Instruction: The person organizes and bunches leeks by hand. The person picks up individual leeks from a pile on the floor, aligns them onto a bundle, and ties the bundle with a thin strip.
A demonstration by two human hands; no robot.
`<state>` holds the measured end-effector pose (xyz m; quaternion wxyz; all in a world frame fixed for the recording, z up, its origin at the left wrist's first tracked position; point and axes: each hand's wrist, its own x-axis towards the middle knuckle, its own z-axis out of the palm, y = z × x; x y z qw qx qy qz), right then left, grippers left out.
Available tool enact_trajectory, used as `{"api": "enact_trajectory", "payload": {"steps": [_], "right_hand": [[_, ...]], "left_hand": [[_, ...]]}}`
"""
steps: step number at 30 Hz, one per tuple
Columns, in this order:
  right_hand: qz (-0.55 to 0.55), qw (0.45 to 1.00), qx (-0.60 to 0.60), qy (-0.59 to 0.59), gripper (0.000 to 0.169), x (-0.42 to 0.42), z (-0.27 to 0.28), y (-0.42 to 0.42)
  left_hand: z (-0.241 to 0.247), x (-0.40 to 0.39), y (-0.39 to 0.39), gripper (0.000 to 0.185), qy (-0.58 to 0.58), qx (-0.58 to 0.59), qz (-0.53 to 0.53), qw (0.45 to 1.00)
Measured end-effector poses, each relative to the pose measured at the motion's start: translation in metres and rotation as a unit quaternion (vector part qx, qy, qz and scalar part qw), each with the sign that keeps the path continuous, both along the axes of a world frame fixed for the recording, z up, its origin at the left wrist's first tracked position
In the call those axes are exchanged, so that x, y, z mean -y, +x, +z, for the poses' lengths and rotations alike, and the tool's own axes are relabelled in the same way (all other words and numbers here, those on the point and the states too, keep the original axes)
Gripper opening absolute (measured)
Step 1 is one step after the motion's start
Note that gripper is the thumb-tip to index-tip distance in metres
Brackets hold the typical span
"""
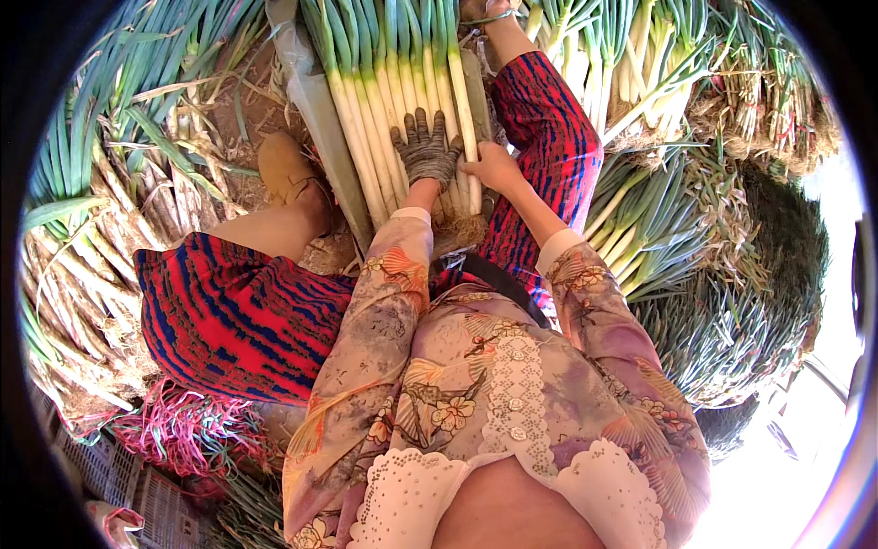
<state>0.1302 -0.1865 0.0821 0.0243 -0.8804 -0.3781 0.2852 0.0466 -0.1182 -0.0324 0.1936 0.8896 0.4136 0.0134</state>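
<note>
Long scallions (384, 117) with white shanks and green tops lie side by side in front of me, root ends towards my body. My left hand (426, 147), in a dark, soiled glove, lies flat across the white shanks with its fingers spread. At the right edge of the row, my bare right hand (497, 167) has its thumb and fingers around the lower part of the outermost scallion (466, 123); the curled fingers are partly hidden. Below both hands, a tuft of fibrous roots (466, 228) shows. Grey rails, the left one (319, 123) more exposed, flank the row.
Piled scallions with dry roots (89, 274) stand at the left. More bundles (638, 62) are at the upper right, with a large green heap (741, 302) below. Pink and green ties (192, 425) lie near plastic crates (161, 508). My legs, one in a brown shoe (282, 168), straddle the row.
</note>
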Motion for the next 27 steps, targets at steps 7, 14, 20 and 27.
{"api": "enact_trajectory", "payload": {"steps": [7, 14, 20, 27], "right_hand": [[0.072, 0.986, 0.114, -0.101, 0.018, 0.016, -0.036, -0.001], [0.025, 0.985, 0.08, -0.148, 0.025, 0.007, -0.049, -0.029], [0.072, 0.983, 0.067, -0.158, 0.026, 0.026, -0.116, -0.012], [-0.006, 0.949, 0.024, 0.315, 0.018, 0.047, 0.088, -0.07]], "left_hand": [[0.015, 0.001, 0.001, 0.066, -0.042, -0.017, -0.011, 0.999], [-0.017, -0.01, -0.007, 0.057, -0.015, 0.026, -0.005, 1.0], [-0.024, 0.02, 0.033, 0.076, 0.016, 0.009, -0.036, 0.999], [-0.045, -0.003, 0.027, 0.081, 0.114, -0.099, 0.023, 0.988]]}}
